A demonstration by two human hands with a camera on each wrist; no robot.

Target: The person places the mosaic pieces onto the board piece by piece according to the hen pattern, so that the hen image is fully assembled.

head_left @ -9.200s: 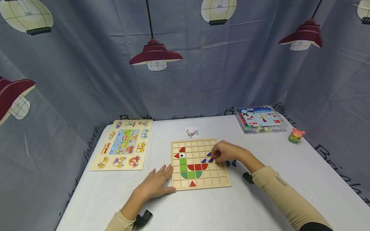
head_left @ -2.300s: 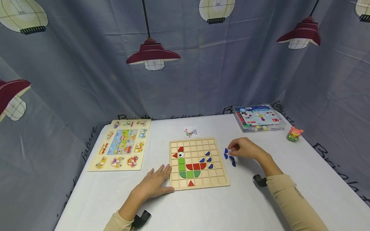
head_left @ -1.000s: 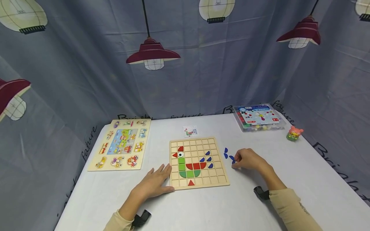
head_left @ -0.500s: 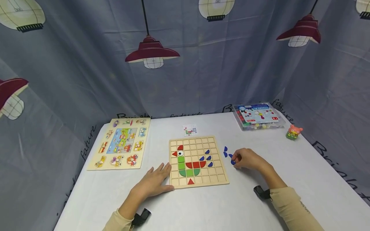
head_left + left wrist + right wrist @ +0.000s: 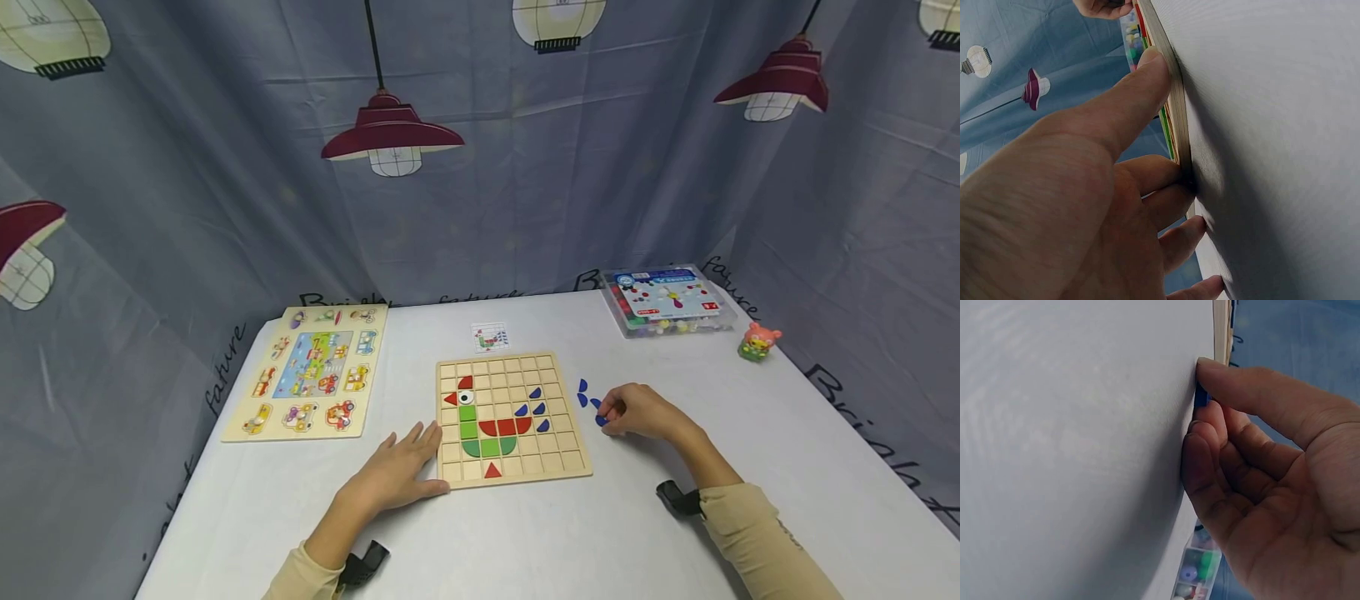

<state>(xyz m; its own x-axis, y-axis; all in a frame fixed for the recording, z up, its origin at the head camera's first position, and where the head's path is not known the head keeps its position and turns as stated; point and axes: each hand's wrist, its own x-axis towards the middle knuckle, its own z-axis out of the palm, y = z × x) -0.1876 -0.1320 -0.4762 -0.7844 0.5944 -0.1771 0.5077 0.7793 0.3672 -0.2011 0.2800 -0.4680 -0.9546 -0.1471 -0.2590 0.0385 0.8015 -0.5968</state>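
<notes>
My left hand (image 5: 401, 468) lies at the left edge of a wooden grid board (image 5: 558, 454), fingers extended; in the left wrist view its thumb (image 5: 1150, 72) touches the board's edge. Right of the board, my right hand (image 5: 637, 410) pinches a small blue curved piece (image 5: 1201, 395) between thumb and fingertips, low at the table. Beside it on the cloth are several more blue pieces (image 5: 582, 400). On the board, red, green and blue pieces and a round eye piece (image 5: 466, 397) form a bird-like figure, with a red triangle (image 5: 492, 471) below and several blue pieces (image 5: 539, 408) at right.
A small picture card (image 5: 491, 337) lies behind the board. At the left is a vehicle puzzle board (image 5: 360, 417). A clear plastic box (image 5: 667, 302) of colored parts stands at the back right, near a small pink-and-green figurine (image 5: 759, 342). A patterned curtain hangs behind the table.
My right hand has moved from over the board to the loose blue pieces, then down to the lowest one, which it now pinches. My left hand stays at the board's edge.
</notes>
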